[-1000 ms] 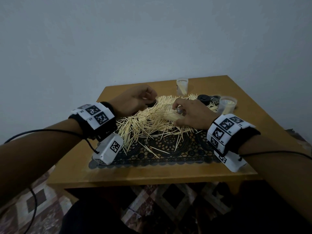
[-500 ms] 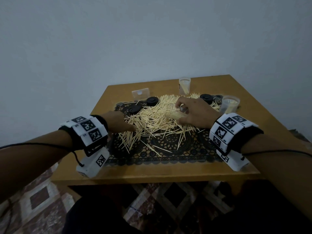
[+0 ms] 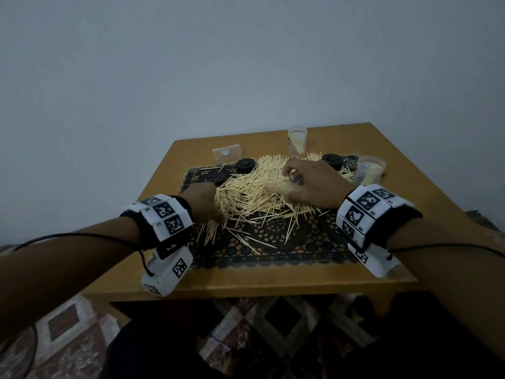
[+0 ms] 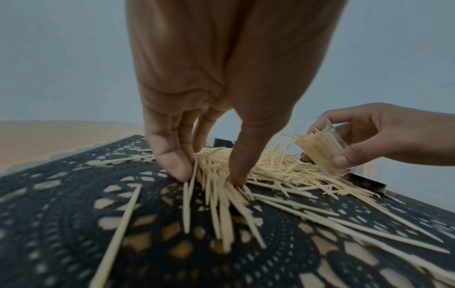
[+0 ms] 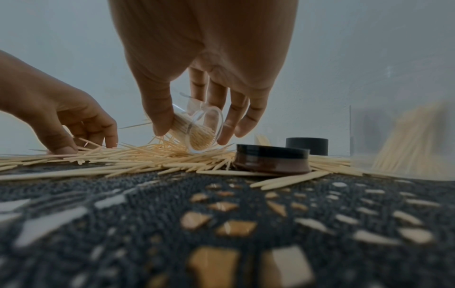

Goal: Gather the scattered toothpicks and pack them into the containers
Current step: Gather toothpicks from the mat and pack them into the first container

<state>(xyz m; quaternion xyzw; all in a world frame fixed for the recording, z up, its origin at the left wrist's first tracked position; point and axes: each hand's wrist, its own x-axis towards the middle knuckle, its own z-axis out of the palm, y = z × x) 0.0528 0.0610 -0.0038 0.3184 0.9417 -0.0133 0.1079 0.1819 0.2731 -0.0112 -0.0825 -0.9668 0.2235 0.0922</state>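
Head view: toothpicks (image 3: pixel 254 192) heaped on black mat (image 3: pixel 273 242) mid-table (image 3: pixel 246 277), long axes crossing every way, strays at near edge lying roughly front-to-back. Right hand (image 3: pixel 314 187) over heap, thumb and fingers curled round clear tube (image 4: pixel 322 152) packed with sticks; tube tilted, long axis slanting, open mouth up and toward left hand (image 3: pixel 202 203), base low at heap. Left hand at heap's near-left edge, thumb and fingers pinching a small bunch against mat, sticks fanning toward wrist.
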